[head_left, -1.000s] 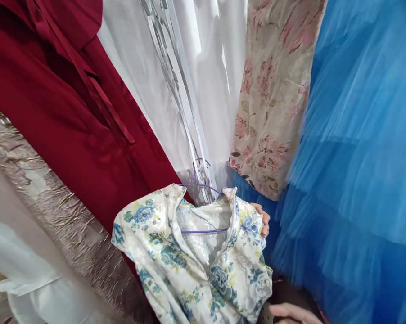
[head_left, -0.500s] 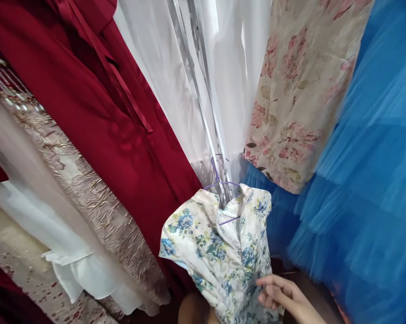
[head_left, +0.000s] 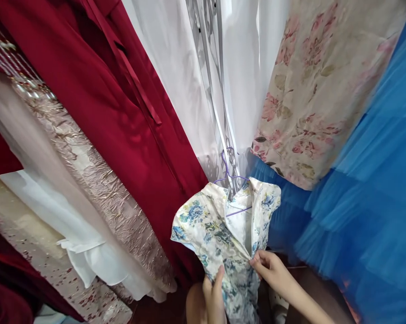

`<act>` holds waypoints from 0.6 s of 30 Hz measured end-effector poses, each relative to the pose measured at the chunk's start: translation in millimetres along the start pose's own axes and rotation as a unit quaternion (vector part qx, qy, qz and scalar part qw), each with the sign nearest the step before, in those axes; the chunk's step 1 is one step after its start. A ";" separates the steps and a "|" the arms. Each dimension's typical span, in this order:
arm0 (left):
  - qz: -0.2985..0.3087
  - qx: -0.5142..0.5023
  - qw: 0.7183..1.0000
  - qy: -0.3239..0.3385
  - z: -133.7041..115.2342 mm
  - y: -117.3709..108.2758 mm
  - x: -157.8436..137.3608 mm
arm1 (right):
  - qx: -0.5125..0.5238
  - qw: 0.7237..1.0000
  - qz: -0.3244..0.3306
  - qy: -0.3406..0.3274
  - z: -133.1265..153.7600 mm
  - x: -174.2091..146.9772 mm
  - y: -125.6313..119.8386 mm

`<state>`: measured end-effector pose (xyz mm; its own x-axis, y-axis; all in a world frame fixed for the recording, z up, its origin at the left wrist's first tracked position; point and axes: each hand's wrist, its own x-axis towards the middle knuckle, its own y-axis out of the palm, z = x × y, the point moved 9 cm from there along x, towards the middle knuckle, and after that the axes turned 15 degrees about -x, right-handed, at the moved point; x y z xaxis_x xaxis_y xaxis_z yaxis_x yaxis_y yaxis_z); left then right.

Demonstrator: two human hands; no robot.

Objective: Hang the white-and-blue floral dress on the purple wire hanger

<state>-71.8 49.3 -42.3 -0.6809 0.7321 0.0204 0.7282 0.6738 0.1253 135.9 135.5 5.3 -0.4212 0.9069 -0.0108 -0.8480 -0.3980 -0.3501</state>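
A white dress [head_left: 219,225] with blue and green flowers hangs from a purple wire hanger [head_left: 227,168]. Its neckline gapes in a long V, showing the pale lining and the hanger's lower bar. My right hand [head_left: 267,266] is closed in a pinch at the bottom of that V; a zipper pull there, if any, is too small to make out. Lower down, my left hand [head_left: 214,292] grips the dress's left side, its thumb lying on the front and its other fingers partly hidden. The lower part of the dress runs out of view.
A red gown [head_left: 135,135] and a textured pinkish gown [head_left: 101,180] hang on the left. Behind the hanger are silver metal rails [head_left: 211,67] and white fabric [head_left: 169,54]. To the right hang a beige floral dress [head_left: 311,99] and a blue tulle gown [head_left: 361,189].
My left hand has come into view and taken hold of the dress's side. My right hand has moved up and left to the V's bottom and pinches there. The neckline gapes wider.
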 end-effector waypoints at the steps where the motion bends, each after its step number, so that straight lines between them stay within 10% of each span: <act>1: -0.052 0.016 0.997 0.051 -3.3 -10.0 3.3 | 0.011 1.000 0.004 0.014 -5.9 -2.9 0.2; 4: -0.112 0.018 0.981 0.159 -12.4 -11.9 -7.9 | 0.036 0.999 0.018 0.036 -15.6 -13.5 2.1; 10: 0.080 0.029 0.984 0.157 -14.7 72.1 -59.7 | 0.082 0.993 0.080 0.030 2.3 -28.4 23.1; 18: 0.221 0.090 0.954 0.181 -30.3 102.1 -58.7 | 0.125 0.992 -0.001 0.018 48.6 6.1 -15.0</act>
<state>40.2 72.1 -0.7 -0.2620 0.8886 0.3765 0.9301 0.3366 -0.1472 130.4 140.2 56.1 -0.4119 0.9101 -0.0452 -0.9039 -0.4144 -0.1061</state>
